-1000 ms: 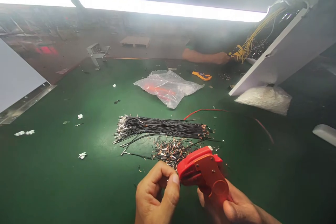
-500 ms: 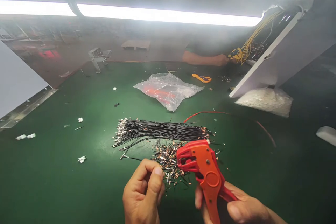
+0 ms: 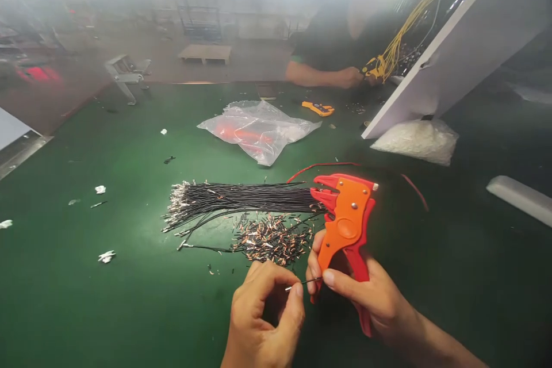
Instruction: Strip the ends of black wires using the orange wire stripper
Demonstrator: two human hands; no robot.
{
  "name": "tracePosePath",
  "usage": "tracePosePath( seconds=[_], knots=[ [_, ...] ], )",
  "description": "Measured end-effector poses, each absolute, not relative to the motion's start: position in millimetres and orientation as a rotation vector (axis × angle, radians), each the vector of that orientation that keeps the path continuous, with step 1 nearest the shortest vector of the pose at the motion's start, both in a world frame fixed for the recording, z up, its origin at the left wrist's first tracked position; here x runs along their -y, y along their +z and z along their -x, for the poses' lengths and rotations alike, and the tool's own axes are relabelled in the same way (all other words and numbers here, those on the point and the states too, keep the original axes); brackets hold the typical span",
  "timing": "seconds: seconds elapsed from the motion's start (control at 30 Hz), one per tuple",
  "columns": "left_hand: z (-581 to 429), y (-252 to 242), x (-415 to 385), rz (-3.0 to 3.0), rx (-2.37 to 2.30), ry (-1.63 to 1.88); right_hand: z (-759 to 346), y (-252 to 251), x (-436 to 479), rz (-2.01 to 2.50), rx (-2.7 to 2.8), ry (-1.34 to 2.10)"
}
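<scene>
Pinching a short black wire point(image 3: 309, 282) between thumb and forefinger, your left hand point(image 3: 267, 313) is closed on it; its silver end pokes out past your thumb, and the other end reaches your right thumb, though you cannot tell whether that thumb presses on it. Your right hand point(image 3: 375, 293) wraps the handles of an orange-and-red wire stripper point(image 3: 347, 213), nearly upright, its jaws parted and pointing left. Your left fingers curl into a ring above the bottom edge of view; your right forearm slants in from the lower right corner.

Just beyond your left hand lies a heap of clippings point(image 3: 273, 238), then a bundle of black wires point(image 3: 241, 196), its right end behind the stripper's head. Green tabletop point(image 3: 164, 310) spreads wide on your left. Between the bundle and the far edge lies a clear plastic bag point(image 3: 259, 129); a slanted white panel point(image 3: 425, 63) bounds your far right.
</scene>
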State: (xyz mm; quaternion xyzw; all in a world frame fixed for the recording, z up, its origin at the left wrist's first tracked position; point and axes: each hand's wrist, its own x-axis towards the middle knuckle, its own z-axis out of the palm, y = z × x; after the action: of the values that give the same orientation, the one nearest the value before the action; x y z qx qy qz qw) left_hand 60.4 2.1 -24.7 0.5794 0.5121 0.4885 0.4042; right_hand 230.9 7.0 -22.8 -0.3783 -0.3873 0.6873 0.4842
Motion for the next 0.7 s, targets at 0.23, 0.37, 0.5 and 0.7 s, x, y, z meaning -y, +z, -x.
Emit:
tracePosePath(
  seconds=[0.23, 0.37, 0.5, 0.7],
  knots=[
    [-61, -28, -3, -1.561, -1.231, 1.254, -232, -23, -6, 0.863, 0.909, 1.724],
    [-60, -31, -4, -1.649, -1.265, 1.226, -232, -24, -8, 0.891, 0.876, 1.723],
    [-62, -38, -4, -1.782, -1.212, 1.275, -229, -28, -8, 0.972, 0.895, 1.68],
    [-68, -49, -1, -1.953, -1.154, 1.391, -227, -28, -10, 0.982, 0.854, 1.696]
  ],
)
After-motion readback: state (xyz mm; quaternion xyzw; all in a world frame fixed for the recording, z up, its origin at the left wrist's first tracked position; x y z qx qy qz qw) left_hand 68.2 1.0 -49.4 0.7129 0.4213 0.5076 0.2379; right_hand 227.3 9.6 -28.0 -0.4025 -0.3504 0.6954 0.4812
